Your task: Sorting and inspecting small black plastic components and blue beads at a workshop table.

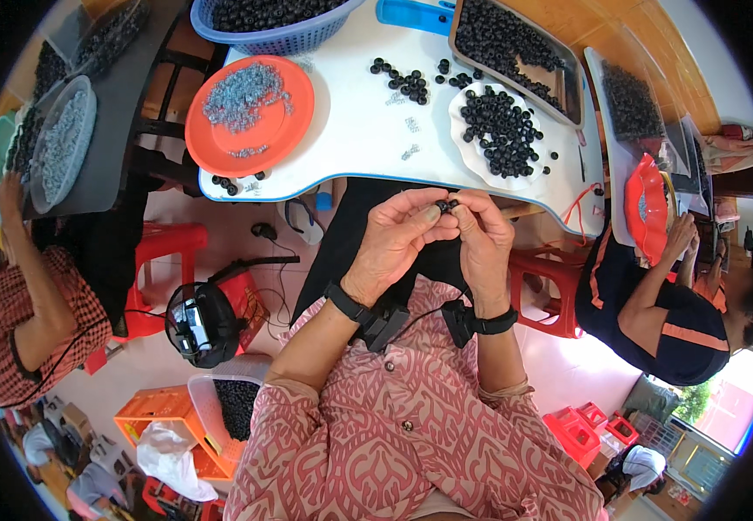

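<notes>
My left hand (398, 239) and my right hand (485, 234) meet in front of my chest, just below the white table's near edge (350, 178). Together their fingertips pinch a small black ring part (444, 206). Both wrists wear black bands with cables. On the table right above my hands lies a white plate (472, 152) heaped with black rings, and a loose cluster of black rings (404, 81) sits beside it. An orange plate (251, 104) with small clear-grey pieces lies to the left.
A blue basket (272, 35) and a metal tray (515, 48) at the far edge hold more black rings. One person sits at my left by a grey table (107, 130), another at my right beside an orange dish (646, 208). Red stools, a black fan and an orange crate stand below.
</notes>
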Tool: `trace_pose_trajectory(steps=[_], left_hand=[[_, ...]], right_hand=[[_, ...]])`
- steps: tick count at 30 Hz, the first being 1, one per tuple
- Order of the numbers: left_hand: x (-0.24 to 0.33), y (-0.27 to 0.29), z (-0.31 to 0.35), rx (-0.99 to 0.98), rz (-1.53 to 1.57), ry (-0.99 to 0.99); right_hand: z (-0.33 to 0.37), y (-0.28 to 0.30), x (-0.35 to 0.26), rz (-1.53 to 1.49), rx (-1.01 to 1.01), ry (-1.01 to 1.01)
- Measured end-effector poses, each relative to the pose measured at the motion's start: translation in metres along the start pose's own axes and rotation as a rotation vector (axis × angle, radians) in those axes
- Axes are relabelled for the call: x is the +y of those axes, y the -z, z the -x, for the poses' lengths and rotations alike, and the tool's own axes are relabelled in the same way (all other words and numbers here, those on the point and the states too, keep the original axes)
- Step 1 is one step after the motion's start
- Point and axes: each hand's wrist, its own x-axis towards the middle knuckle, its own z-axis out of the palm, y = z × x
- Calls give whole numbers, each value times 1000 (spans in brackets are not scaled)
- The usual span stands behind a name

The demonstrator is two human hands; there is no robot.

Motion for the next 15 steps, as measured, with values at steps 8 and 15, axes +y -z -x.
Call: trace_pose_trajectory(steps=[8,15], left_hand=[[-2,2,2,45,-35,12],[-3,2,2,61,2,33]], right_hand=[[4,2,3,12,-29,20],[4,1,2,-26,-12,-3]])
